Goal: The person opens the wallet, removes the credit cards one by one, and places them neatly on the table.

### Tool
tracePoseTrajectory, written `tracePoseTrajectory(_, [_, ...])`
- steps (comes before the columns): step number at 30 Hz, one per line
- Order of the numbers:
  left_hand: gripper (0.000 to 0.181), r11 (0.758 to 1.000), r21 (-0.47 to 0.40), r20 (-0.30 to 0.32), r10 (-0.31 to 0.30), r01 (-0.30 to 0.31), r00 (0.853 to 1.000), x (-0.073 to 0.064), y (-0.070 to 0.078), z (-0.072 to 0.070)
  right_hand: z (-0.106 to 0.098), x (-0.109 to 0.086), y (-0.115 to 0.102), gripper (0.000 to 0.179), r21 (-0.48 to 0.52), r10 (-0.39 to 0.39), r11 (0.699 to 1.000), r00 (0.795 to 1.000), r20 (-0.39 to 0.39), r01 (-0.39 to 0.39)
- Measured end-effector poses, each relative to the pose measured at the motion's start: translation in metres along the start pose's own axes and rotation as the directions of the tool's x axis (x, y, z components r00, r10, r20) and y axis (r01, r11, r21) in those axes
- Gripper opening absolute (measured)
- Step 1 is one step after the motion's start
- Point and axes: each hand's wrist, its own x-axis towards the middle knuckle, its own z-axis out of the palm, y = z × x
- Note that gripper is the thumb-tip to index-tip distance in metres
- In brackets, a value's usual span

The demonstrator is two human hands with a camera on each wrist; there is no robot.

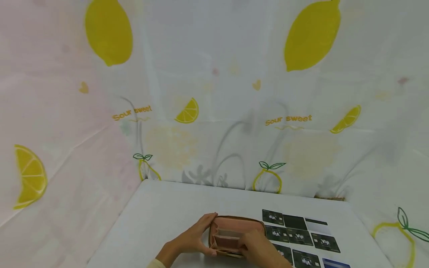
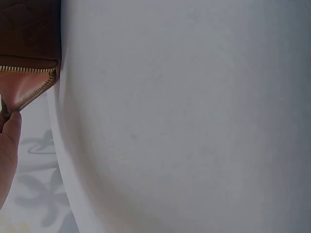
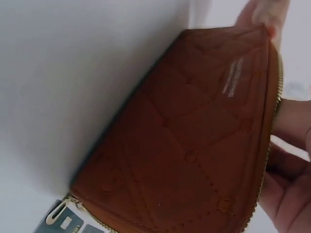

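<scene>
An unzipped brown wallet [image 1: 238, 223] stands open on the white table, its pink lining and inner pockets facing me. My left hand [image 1: 192, 238] grips its left side, fingers at the upper corner and thumb at the lower. In the left wrist view a finger [image 2: 12, 127] touches the zipped edge of the wallet [image 2: 31, 29]. My right hand [image 1: 259, 247] reaches in at the right side with bent fingers, their tips hidden. The quilted outside of the wallet [image 3: 180, 136] fills the right wrist view, with a gold zip pull [image 3: 57, 211] at a corner.
Several cards lie in rows right of the wallet, among them a black Vip card [image 1: 325, 242], a plain black card [image 1: 295, 222] and a blue card [image 1: 335, 263]. Behind the table [image 1: 167, 208] hangs a lemon-printed curtain [image 1: 214, 149].
</scene>
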Motion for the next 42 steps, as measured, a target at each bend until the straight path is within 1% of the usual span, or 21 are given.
tracePoseTrajectory(2, [0.111, 1.0, 0.008, 0.002, 0.004, -0.004, 1.0, 0.0, 0.0, 0.001, -0.001, -0.001, -0.002, 0.02, 0.07, -0.003, 0.998, 1.0, 0.019, 0.001])
tracePoseTrajectory(4, [0.111, 1.0, 0.023, -0.003, 0.001, -0.001, 1.0, 0.0, 0.0, 0.001, -0.002, -0.001, -0.004, 0.019, 0.1, -0.033, 0.995, 0.999, 0.027, 0.03])
tracePoseTrajectory(7, [0.113, 0.999, 0.037, -0.01, -0.007, 0.008, 1.0, -0.001, 0.002, 0.0, -0.004, -0.001, -0.005, 0.023, 0.122, -0.09, 0.989, 0.995, 0.05, 0.083])
tracePoseTrajectory(9, [0.114, 0.999, 0.041, -0.011, -0.011, 0.012, 1.0, -0.001, 0.003, 0.0, -0.005, -0.001, -0.004, 0.026, 0.119, -0.114, 0.987, 0.991, 0.068, 0.106])
tracePoseTrajectory(11, [0.114, 0.999, 0.039, -0.015, -0.008, 0.008, 1.0, -0.001, 0.004, -0.001, -0.006, -0.001, -0.004, 0.026, 0.113, -0.115, 0.988, 0.99, 0.083, 0.105])
tracePoseTrajectory(15, [0.114, 1.0, 0.027, -0.021, 0.004, -0.003, 1.0, 0.0, 0.004, -0.001, -0.005, -0.001, -0.002, 0.024, 0.075, -0.111, 0.992, 0.99, 0.083, 0.105])
tracePoseTrajectory(19, [0.113, 1.0, 0.024, -0.022, 0.004, -0.003, 1.0, 0.001, 0.001, -0.001, -0.005, 0.001, -0.003, 0.021, 0.049, -0.078, 0.996, 0.994, 0.082, 0.075])
tracePoseTrajectory(23, [0.112, 1.0, 0.001, -0.014, 0.0, 0.0, 1.0, 0.001, -0.001, -0.002, -0.004, 0.003, -0.003, 0.017, -0.005, -0.055, 0.998, 0.997, 0.05, 0.055])
tracePoseTrajectory(27, [0.111, 1.0, -0.019, -0.008, 0.004, -0.004, 1.0, 0.002, -0.002, -0.002, -0.004, 0.005, -0.005, 0.022, -0.077, -0.062, 0.995, 0.998, -0.009, 0.061])
tracePoseTrajectory(30, [0.111, 1.0, -0.016, -0.009, 0.005, -0.006, 1.0, 0.003, -0.002, -0.001, -0.002, 0.005, -0.006, 0.025, -0.137, -0.059, 0.989, 0.997, -0.043, 0.052])
tracePoseTrajectory(32, [0.111, 1.0, -0.013, -0.009, 0.004, -0.005, 1.0, 0.003, -0.002, -0.001, -0.001, 0.006, -0.008, 0.027, -0.185, -0.048, 0.982, 0.997, -0.066, 0.035])
tracePoseTrajectory(34, [0.112, 1.0, -0.012, -0.008, 0.003, -0.003, 1.0, 0.003, -0.002, -0.001, 0.001, 0.007, -0.01, 0.027, -0.223, 0.004, 0.975, 0.998, -0.069, -0.019])
tracePoseTrajectory(37, [0.113, 1.0, -0.01, -0.009, 0.002, -0.002, 1.0, 0.003, -0.002, 0.001, 0.004, 0.008, -0.014, 0.026, -0.282, 0.074, 0.955, 0.995, -0.063, -0.089])
tracePoseTrajectory(39, [0.113, 1.0, -0.009, -0.01, 0.0, 0.0, 1.0, 0.002, -0.002, 0.001, 0.008, 0.008, -0.015, 0.025, -0.347, 0.103, 0.93, 0.993, -0.066, -0.119])
tracePoseTrajectory(42, [0.112, 1.0, -0.012, -0.011, -0.006, 0.006, 1.0, 0.001, -0.002, 0.002, 0.015, 0.006, -0.018, 0.024, -0.467, 0.078, 0.877, 0.993, -0.09, -0.111])
